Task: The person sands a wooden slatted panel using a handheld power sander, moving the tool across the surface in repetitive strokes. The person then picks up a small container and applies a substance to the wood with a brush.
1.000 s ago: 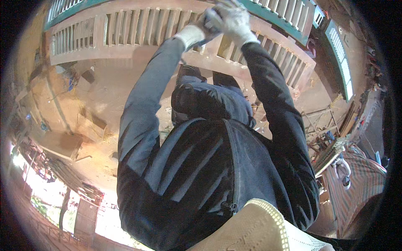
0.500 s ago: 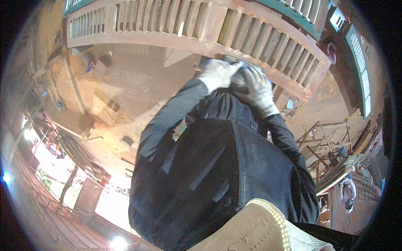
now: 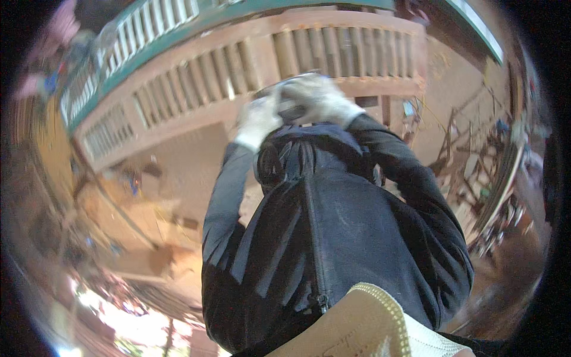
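Note:
In a white glove with fingers curled, my left hand (image 3: pixel 262 116) grips the left side of a dark, rounded object (image 3: pixel 291 108). My right hand (image 3: pixel 324 100), gloved the same way, is closed over its upper right side. Motion smears both hands, and the fingers hide much of the object, so its kind does not show. The two hands are close together at the near edge of a long reddish-brown slatted panel (image 3: pixel 238 104), just right of its middle post. Whether the object touches the panel I cannot tell.
Beyond the brown panel lies a teal-framed slatted panel (image 3: pixel 119 70). Another teal-edged panel (image 3: pixel 476 27) stands at the far right. Thin wooden frames and scraps (image 3: pixel 476 149) clutter the right side. A wooden box-like piece (image 3: pixel 140 265) rests on the floor at the left.
The view has swung, so the panel now slants the other way and the hands appear farther left. Both hands still hold the dark object and now overlap the panel's near rail.

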A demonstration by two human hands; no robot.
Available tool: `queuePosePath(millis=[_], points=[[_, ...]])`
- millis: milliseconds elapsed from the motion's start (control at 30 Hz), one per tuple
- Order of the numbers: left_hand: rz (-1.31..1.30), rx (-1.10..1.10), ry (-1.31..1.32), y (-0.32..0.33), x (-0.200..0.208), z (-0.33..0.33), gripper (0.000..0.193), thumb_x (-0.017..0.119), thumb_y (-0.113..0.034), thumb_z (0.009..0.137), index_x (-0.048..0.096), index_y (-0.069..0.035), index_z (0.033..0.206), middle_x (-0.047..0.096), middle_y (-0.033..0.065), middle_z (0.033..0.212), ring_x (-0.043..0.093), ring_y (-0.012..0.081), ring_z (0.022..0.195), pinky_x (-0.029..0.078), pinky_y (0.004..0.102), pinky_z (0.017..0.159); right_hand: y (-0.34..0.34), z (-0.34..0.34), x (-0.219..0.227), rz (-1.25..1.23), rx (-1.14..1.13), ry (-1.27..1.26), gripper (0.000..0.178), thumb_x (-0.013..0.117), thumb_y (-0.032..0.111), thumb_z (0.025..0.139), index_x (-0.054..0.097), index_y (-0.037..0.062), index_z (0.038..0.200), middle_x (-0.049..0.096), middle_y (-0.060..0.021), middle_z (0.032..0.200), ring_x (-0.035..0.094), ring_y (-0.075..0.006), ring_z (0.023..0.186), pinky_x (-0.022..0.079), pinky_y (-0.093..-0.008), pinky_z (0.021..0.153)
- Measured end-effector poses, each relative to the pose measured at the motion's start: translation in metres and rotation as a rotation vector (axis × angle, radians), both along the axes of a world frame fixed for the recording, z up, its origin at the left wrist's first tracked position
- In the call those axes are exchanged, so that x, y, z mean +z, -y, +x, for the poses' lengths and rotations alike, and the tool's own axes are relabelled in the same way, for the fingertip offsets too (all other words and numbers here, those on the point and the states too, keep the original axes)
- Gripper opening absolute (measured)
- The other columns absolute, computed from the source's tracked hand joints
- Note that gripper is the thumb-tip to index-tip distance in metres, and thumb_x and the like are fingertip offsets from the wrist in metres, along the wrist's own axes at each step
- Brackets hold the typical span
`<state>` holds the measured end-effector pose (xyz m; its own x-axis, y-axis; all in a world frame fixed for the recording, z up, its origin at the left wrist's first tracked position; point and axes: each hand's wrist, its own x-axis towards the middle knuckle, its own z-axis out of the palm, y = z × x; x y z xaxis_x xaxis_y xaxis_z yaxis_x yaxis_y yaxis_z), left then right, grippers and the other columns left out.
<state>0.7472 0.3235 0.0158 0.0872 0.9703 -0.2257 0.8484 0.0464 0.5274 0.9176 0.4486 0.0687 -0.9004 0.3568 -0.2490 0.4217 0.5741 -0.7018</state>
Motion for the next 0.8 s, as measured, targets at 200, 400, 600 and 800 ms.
queuePosePath(millis=[200, 400, 600, 800], points=[[-0.226, 0.287, -0.018, 0.044, 0.013, -0.120, 0.091, 0.084, -0.022, 0.068, 0.036, -0.021, 0.145, 0.066, 0.0192, 0.112, 0.064, 0.0342, 0.103, 0.051, 0.0406, 0.087, 0.058, -0.081, -0.006, 0.353, -0.350, -0.525, 0.068, 0.078, 0.025, 0.064, 0.053, 0.0168, 0.126, 0.053, -0.0140, 0.120, 0.053, -0.0370, 0.112, 0.044, -0.0470, 0.096], [-0.204, 0.892, 0.114, 0.041, -0.004, -0.180, 0.058, 0.086, -0.025, 0.070, 0.061, 0.006, 0.111, 0.071, 0.0178, 0.092, 0.069, 0.0251, 0.078, 0.053, 0.0377, 0.067, 0.069, 0.016, -0.027, 0.134, -0.544, -0.282, 0.074, 0.078, 0.022, 0.067, 0.047, 0.0134, 0.133, 0.052, -0.0173, 0.123, 0.052, -0.0374, 0.114, 0.044, -0.0460, 0.097], [-0.218, 1.229, 0.368, 0.008, 0.018, -0.145, 0.049, 0.079, -0.030, 0.078, 0.064, 0.004, 0.109, 0.066, 0.0097, 0.100, 0.061, 0.0169, 0.079, 0.050, 0.0316, 0.065, 0.107, 0.148, -0.054, 0.117, -1.019, 0.013, 0.055, 0.067, 0.026, 0.085, 0.047, 0.0071, 0.133, 0.052, -0.0197, 0.128, 0.052, -0.0372, 0.118, 0.043, -0.0440, 0.100], [-0.166, 1.251, 0.608, -0.001, -0.005, -0.125, 0.057, 0.065, -0.042, 0.087, 0.056, -0.002, 0.126, 0.059, 0.0095, 0.123, 0.058, 0.0253, 0.102, 0.048, 0.0382, 0.089, 0.124, 0.216, -0.142, -0.077, -1.401, 0.031, 0.063, 0.060, 0.039, 0.086, 0.043, 0.0056, 0.136, 0.049, -0.0187, 0.131, 0.048, -0.0334, 0.124, 0.038, -0.0407, 0.105]])
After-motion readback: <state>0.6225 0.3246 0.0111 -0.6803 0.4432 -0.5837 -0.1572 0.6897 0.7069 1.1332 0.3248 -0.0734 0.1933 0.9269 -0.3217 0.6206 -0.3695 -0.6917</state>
